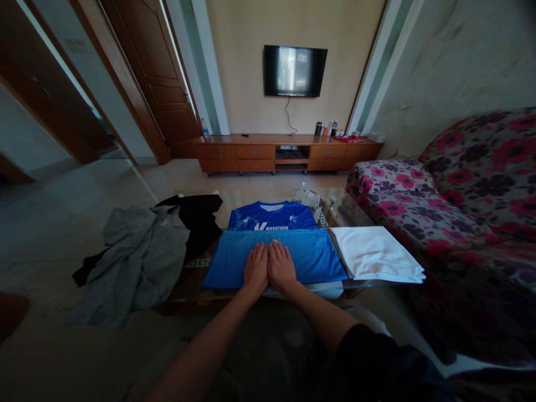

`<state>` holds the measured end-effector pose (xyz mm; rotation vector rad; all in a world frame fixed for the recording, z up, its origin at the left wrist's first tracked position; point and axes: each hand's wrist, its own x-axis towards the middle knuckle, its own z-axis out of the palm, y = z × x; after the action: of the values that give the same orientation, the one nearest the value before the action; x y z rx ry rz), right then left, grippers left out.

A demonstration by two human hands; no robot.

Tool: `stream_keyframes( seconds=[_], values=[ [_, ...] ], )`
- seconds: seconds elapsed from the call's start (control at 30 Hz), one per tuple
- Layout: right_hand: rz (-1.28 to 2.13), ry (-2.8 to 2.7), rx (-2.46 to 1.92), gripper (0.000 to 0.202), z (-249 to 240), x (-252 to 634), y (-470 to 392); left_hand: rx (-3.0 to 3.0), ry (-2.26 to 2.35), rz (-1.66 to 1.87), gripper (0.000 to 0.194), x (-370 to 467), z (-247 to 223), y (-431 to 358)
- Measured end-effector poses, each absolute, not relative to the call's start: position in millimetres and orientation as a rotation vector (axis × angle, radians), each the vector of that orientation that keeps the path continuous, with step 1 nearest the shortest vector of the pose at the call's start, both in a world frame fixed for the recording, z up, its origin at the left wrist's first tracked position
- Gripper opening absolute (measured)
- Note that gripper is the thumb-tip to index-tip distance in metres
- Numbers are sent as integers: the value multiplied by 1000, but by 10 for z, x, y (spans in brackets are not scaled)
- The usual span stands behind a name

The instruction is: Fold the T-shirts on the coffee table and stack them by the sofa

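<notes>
A blue T-shirt (276, 216) lies on the glass-topped table, its lower part folded up so a lighter blue panel (314, 257) covers the front below the word "MARATHON". My left hand (255, 265) rests flat on that folded panel, fingers stretched toward the collar. Right beside it, my right hand (281, 264) lies flat too, the thumbs close together. Neither hand grips anything. To the right of the shirt sits a folded white cloth (377, 251), probably a garment.
Grey clothing (134, 257) and a black garment (199, 218) are heaped at the table's left. A small glass (333, 202) stands at the far right of the table. Beyond are a low wooden cabinet (255, 152) and a wall television (295, 71). A floral sofa (419, 201) flanks the right.
</notes>
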<state>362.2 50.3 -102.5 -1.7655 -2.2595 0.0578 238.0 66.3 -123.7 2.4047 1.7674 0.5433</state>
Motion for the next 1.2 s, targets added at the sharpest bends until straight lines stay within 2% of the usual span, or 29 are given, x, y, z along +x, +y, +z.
stream_keyframes(
  seconds=[0.2, 0.43, 0.63, 0.87, 1.07, 1.2],
  values=[
    [-41, -2239, -1742, 58, -1093, 3724, 476, 2403, 1833, 658, 51, 2365, -1339, 626],
    [-67, -2177, -1798, 54, -1122, 4127, 419, 2382, 1886, 707, 53, 2101, -1371, 614],
    [-71, -2070, -1930, 55, -1209, 4823, 376, 2302, 2083, 559, 66, 1771, -1395, 603],
    [22, -2017, -2155, 66, -1362, 5447, 413, 2217, 2288, 350, 75, 1282, -1445, 639],
    [-13, -2028, -2161, 73, -1395, 5439, 444, 2339, 2224, 333, 79, 1106, -1390, 621],
    [-17, -2088, -2125, 74, -1401, 5437, 466, 2542, 2011, 311, 81, 1042, -1355, 632]
  ],
)
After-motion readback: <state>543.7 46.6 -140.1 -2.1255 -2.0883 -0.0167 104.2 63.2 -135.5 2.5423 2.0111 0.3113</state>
